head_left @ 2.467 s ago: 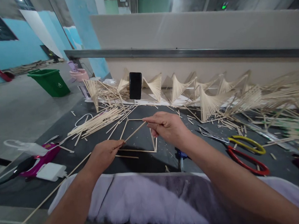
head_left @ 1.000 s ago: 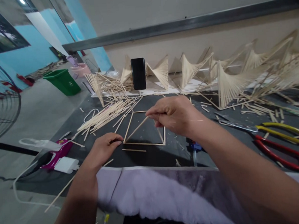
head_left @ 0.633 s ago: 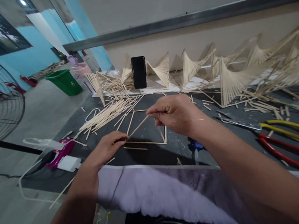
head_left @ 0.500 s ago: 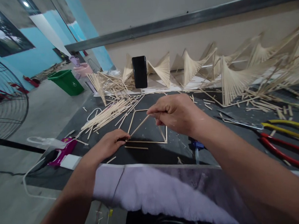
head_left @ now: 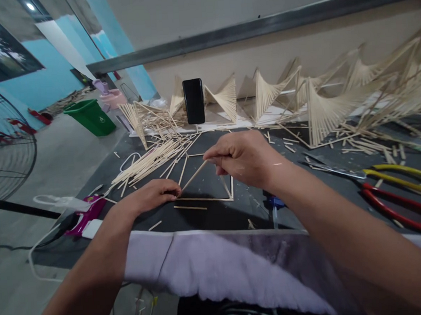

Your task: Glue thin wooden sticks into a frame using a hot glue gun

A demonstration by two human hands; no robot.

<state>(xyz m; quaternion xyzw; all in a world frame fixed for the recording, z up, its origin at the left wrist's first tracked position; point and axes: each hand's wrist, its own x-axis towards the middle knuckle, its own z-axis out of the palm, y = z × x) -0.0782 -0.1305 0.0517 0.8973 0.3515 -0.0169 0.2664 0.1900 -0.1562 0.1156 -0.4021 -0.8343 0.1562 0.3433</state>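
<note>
A thin wooden stick (head_left: pixel 193 175) slants up from the near left corner of a stick frame (head_left: pixel 206 199) lying on the dark tabletop. My right hand (head_left: pixel 241 155) pinches the stick's upper end between thumb and fingers. At the lower end, my left hand (head_left: pixel 159 194) has its fingers closed around the stick's foot and the frame's corner. Another stick rises at the frame's right corner, partly hidden behind my right hand. One loose stick (head_left: pixel 190 207) lies just in front of the frame.
Loose sticks (head_left: pixel 153 161) are piled at the left. A phone (head_left: pixel 194 101) stands upright behind. Fan-shaped stick models (head_left: pixel 322 112) line the back. Red-handled pliers (head_left: pixel 388 208) and yellow-handled scissors (head_left: pixel 393 175) lie right. A magenta power strip (head_left: pixel 86 217) and a blue tool (head_left: pixel 275 202) are near the front.
Both hands keep their hold on the slanted stick, which stays at nearly the same angle. The whole view has shifted slightly.
</note>
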